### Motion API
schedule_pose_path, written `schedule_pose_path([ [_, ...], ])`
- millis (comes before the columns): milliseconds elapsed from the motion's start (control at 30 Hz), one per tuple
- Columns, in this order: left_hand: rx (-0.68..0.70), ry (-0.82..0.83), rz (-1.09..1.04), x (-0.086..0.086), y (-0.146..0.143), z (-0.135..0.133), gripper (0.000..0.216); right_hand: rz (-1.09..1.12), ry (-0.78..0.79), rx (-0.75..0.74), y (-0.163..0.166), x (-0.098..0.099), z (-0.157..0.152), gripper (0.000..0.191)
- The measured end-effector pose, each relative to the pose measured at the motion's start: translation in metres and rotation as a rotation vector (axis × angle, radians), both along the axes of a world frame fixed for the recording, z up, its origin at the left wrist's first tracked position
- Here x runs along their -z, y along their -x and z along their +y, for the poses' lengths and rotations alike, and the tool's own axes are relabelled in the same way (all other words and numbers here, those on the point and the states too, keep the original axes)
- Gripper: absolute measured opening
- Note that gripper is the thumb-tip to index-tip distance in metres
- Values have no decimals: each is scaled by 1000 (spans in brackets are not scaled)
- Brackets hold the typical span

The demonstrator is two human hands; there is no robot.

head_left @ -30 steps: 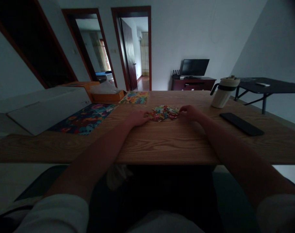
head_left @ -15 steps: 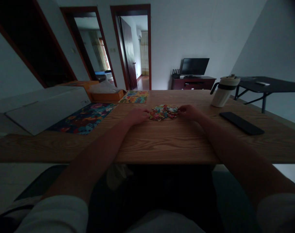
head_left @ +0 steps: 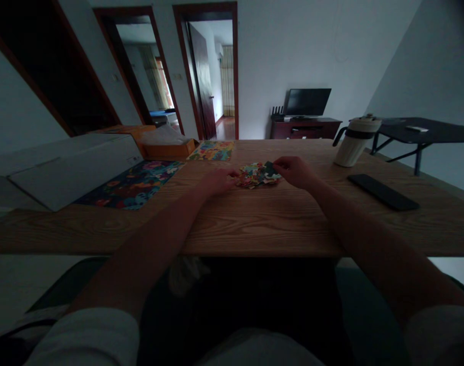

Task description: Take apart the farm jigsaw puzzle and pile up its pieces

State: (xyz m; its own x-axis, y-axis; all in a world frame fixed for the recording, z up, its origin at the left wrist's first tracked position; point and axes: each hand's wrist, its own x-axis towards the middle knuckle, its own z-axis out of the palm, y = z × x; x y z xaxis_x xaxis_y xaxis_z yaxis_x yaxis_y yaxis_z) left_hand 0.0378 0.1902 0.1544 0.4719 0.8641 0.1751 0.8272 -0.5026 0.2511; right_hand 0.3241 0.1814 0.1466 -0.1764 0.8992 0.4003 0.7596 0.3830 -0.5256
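On the wooden worktop (head_left: 255,223), left hand (head_left: 216,181) and right hand (head_left: 295,171) flank the puzzle-piece pile (head_left: 258,175), fingers curled at its edges; whether they pinch pieces, cannot tell. Farther right: phone (head_left: 382,191), jug (head_left: 353,142).

Multicoloured puzzle pieces (head_left: 257,175), light wood-grain table (head_left: 255,223), cream mug (head_left: 353,142), black phone (head_left: 383,191).
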Motion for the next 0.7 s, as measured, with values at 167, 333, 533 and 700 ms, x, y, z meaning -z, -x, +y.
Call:
schedule_pose_path([
  [167,109,-2,35,5,2,2,43,-134,-57,312,-37,7,16,33],
  [333,113,14,75,11,-1,5,46,-232,42,336,-44,23,27,31],
  [533,85,39,125,11,3,10,48,-322,112,247,-35,35,32,31],
  [700,20,41,118,9,12,15,45,-337,126,217,-34,38,32,37],
])
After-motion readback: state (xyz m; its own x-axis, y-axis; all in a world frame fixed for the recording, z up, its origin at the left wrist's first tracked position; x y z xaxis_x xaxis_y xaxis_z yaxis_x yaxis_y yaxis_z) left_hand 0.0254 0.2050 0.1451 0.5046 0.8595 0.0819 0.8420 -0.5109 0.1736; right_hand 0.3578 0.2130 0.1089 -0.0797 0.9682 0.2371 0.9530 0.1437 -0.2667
